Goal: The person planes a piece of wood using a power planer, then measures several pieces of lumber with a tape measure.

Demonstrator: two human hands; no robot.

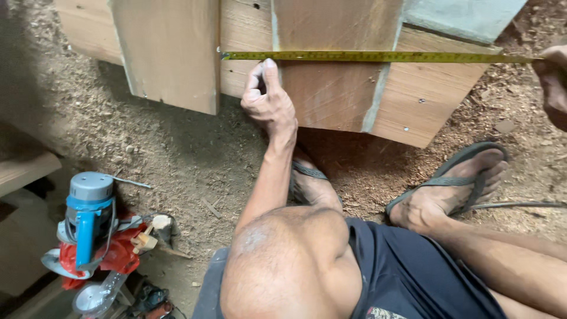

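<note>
While the yellow measuring tape (378,57) lies stretched flat across the wooden panel (331,77) standing on the sawdust floor (177,153), the left hand (269,97) presses a fingertip on it, pinning it for a reading; the right hand (552,80), half out of frame, seems closed on the tape's far end, pulling it taut. A blue router (88,212) rests near the floor's lower left corner.

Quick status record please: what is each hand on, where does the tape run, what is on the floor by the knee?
left hand: fingertips pressed on the wooden panel, just under the tape
right hand: at frame edge, holding the tape's far end
tape measure: yellow, stretched level across the panel
floor: covered in sawdust
blue power tool: lying left of the knee
feet: in sandals
</note>
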